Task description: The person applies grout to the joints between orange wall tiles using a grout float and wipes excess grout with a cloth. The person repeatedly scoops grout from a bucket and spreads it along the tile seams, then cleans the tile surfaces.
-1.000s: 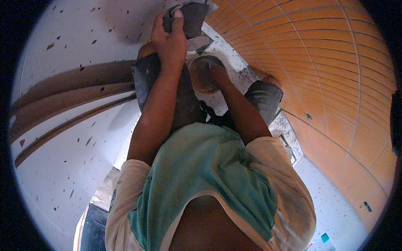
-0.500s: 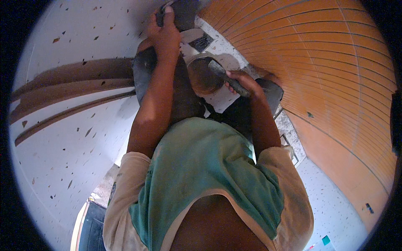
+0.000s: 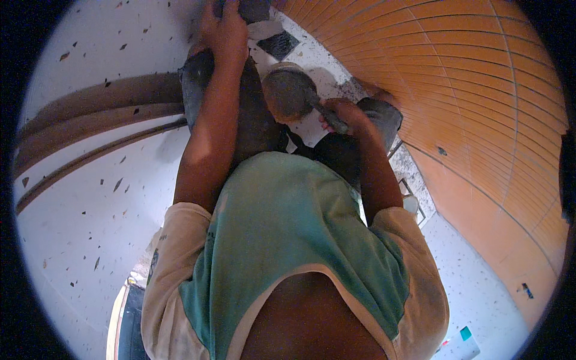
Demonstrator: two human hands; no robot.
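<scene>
A person wears a short-sleeved shirt [image 3: 282, 240] with a teal front panel and cream sleeves, the fabric marked with grey smudges. Dark grey trousers [image 3: 252, 120] cover the knees, dusted pale in patches.

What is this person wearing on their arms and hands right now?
Both forearms are bare; the left hand and right hand show no gloves. Short cream sleeves end at the upper arms, on a teal-fronted shirt. No watch or bands are visible.

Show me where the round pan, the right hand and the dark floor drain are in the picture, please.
round pan [image 3: 289, 93], head view, middle of its bowl.
right hand [image 3: 347, 116], head view, knuckles around the handle.
floor drain [image 3: 278, 44], head view, centre of its dark grate.
</scene>
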